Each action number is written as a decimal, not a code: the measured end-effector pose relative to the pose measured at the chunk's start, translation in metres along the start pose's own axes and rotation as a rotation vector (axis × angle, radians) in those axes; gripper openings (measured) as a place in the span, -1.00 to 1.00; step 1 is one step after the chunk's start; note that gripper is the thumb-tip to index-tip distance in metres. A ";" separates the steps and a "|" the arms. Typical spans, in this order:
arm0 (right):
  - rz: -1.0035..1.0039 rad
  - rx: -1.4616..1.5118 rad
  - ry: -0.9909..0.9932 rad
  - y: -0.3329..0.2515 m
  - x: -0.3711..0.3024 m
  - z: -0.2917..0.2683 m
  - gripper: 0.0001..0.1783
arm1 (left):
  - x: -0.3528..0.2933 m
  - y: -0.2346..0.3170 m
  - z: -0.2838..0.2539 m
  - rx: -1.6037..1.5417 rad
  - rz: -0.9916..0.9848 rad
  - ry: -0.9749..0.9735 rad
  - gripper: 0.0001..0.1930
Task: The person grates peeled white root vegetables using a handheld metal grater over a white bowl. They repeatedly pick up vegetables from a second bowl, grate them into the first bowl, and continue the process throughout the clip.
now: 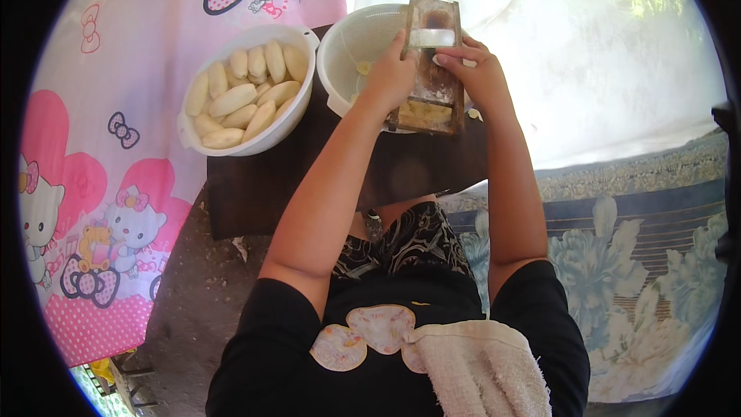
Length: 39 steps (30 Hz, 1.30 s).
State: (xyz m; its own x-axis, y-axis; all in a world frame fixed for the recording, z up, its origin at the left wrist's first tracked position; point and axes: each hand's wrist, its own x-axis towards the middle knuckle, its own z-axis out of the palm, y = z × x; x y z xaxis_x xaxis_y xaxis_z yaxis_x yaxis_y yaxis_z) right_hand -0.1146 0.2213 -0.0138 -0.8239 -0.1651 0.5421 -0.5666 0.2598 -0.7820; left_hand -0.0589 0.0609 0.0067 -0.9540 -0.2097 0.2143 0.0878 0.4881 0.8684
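A worn wooden slicer (431, 81) with a shiny metal blade across its upper part lies tilted over a white strainer basin (337, 77). My left hand (392, 73) grips the slicer's left edge, thumb on top. Over the board just below the blade is my right hand (480, 76), its fingers pinched together. Whether a small pale piece is between those fingertips I cannot make out. Pale yellow slices (363, 67) show inside the basin, and more show through the slicer's lower opening. The slicer hides much of the basin.
Left of the basin stands a white oval tub (305, 100) piled with peeled bananas (233, 99). Both containers rest on a dark table (309, 177). A pink cartoon-print cloth (147, 31) hangs at the left, a floral cloth (610, 262) at the right. A towel (486, 363) lies across my front.
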 end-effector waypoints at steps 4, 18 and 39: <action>0.080 0.021 -0.028 0.010 0.032 0.002 -0.70 | 0.001 -0.002 0.000 0.006 -0.003 -0.011 -0.40; 0.149 0.057 0.014 -0.003 -0.001 -0.001 -0.75 | -0.007 0.007 -0.004 0.004 -0.072 -0.020 -0.42; 0.172 -0.061 -0.127 -0.013 0.011 -0.014 -0.72 | -0.011 0.008 -0.009 0.026 -0.070 -0.033 -0.40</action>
State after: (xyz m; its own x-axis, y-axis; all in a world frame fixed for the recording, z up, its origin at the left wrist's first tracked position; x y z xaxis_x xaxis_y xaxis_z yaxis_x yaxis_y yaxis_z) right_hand -0.1158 0.2295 0.0066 -0.9053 -0.2313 0.3562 -0.4191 0.3511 -0.8373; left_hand -0.0454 0.0596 0.0155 -0.9666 -0.2161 0.1381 0.0134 0.4951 0.8687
